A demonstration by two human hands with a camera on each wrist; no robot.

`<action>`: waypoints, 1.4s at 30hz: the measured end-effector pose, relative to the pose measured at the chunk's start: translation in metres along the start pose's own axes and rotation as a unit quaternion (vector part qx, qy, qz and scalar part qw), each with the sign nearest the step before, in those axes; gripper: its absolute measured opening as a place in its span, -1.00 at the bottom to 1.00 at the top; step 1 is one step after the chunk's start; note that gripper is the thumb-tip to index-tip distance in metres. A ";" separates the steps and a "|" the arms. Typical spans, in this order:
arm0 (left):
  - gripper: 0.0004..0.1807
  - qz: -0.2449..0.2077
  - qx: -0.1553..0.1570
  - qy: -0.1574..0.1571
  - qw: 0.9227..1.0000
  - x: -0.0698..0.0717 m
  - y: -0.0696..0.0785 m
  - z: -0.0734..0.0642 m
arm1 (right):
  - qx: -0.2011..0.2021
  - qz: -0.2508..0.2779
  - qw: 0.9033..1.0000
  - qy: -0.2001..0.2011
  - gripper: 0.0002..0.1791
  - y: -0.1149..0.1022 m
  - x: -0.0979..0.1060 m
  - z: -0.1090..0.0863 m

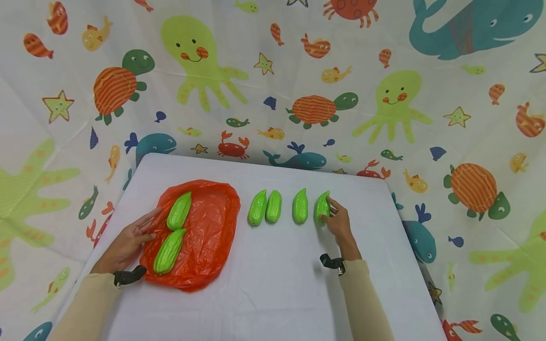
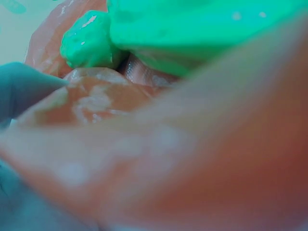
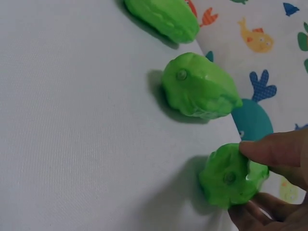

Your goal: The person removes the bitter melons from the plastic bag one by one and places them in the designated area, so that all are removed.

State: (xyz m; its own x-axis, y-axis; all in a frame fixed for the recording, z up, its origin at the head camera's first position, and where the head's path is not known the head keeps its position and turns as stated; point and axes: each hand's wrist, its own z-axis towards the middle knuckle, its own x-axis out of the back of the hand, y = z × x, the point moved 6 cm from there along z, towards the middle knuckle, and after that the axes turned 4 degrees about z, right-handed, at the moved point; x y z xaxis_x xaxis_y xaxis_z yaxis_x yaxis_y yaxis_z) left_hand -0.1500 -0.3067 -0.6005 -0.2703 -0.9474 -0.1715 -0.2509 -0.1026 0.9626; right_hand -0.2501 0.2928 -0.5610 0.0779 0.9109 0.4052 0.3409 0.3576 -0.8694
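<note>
My right hand (image 1: 340, 221) grips the rightmost green bitter gourd (image 1: 322, 208) on the table, thumb on one side and fingers on the other. In the right wrist view that gourd (image 3: 226, 178) shows its blunt end toward the camera. At the left, my left hand (image 1: 128, 241) holds the rim of a red plastic bag (image 1: 204, 246), which is spread wide. Inside the bag lie two more gourds, an upper one (image 1: 179, 211) and a lower one (image 1: 169, 252). Bag film and a gourd (image 2: 91, 41) fill much of the left wrist view, blurred up close.
Between the bag and my right hand, a gourd (image 1: 257, 208) lies beside another gourd (image 1: 274, 207), and a third gourd (image 1: 300, 206) lies farther right. All rest on a white-covered table (image 1: 273, 274). A sea-animal printed curtain (image 1: 264, 109) hangs behind the table.
</note>
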 end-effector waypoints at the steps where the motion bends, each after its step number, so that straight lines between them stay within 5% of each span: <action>1: -0.16 0.002 -0.001 0.001 1.000 0.000 0.000 0.000 | -0.002 -0.001 1.000 -0.001 -0.09 0.001 0.000 0.001; 11: -0.17 -0.006 -0.006 -0.004 1.000 -0.002 -0.001 0.003 | -0.006 -0.031 0.999 0.022 -0.12 -0.002 0.003 -0.001; 22: -0.17 -0.004 0.000 0.006 1.000 -0.001 -0.001 0.004 | 0.066 -0.006 0.994 0.090 -0.12 -0.032 -0.002 -0.024; 32: -0.17 -0.018 0.000 0.007 1.000 -0.002 -0.001 0.004 | 0.118 0.063 0.987 0.086 -0.12 -0.063 -0.046 -0.047; 42: -0.16 -0.004 0.001 0.007 1.000 -0.001 0.000 0.001 | 0.165 0.098 0.981 0.032 -0.13 -0.081 -0.117 -0.068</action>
State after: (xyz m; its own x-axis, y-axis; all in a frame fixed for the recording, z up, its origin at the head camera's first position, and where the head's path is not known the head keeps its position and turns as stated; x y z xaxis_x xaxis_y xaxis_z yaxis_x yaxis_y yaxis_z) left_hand -0.1508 -0.3054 -0.6006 -0.2551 -0.9508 -0.1759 -0.2555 -0.1092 0.9606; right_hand -0.2232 0.1431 -0.5184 0.1737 0.9577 0.2292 -0.0081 0.2342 -0.9722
